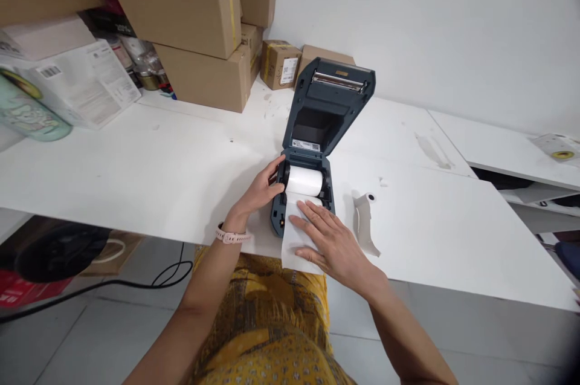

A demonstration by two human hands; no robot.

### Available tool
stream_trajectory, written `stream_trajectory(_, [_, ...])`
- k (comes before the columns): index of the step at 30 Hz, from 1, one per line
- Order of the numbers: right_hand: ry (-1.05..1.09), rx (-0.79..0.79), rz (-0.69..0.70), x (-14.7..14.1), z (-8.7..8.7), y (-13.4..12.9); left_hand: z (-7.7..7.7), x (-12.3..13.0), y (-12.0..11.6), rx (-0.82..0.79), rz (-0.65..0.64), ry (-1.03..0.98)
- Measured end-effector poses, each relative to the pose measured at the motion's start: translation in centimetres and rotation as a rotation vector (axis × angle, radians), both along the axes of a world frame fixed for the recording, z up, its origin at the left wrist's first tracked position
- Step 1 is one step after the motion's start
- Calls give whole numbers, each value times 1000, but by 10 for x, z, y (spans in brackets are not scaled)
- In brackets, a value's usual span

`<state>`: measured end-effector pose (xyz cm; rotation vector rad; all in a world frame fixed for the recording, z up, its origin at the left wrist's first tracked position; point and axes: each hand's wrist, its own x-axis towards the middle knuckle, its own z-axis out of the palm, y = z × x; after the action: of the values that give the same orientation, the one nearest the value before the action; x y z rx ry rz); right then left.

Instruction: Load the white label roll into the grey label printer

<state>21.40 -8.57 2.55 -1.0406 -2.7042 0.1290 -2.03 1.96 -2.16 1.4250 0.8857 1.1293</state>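
Note:
A dark grey label printer (329,131) stands on the white table with its lid tipped up and back. Inside it lies a white paper roll (306,181), its loose strip (296,246) running toward me past the table's front edge. My left hand (261,188) rests against the printer's left side, thumb and fingers apart at the rim near the roll. Spread flat, my right hand (328,240) lies over the paper strip at the printer's front. To the right, a small, partly unrolled roll of paper (364,222) sits on the table.
Cardboard boxes (199,77) are stacked at the back left, and a small taped box (280,64) stands behind the printer. A mint-green bottle (31,110) leans by white packages (86,83) at far left. A black cable (136,282) hangs below the table.

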Motion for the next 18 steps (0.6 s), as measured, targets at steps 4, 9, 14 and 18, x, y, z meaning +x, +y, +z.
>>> stream_trajectory(4, [-1,-2,-7,-1,4,0,0,-2,0,35,-10,1])
stream_trajectory(9, [-23,6,-6,-1,10,2,1,-4,0,32,-25,3])
stream_trajectory(14, [-16,24,11,-2,11,0,3,-4,0,23,-30,4])
stream_trajectory(18, [9,51,-27,-6,2,-6,2,-3,-1,20,-13,3])
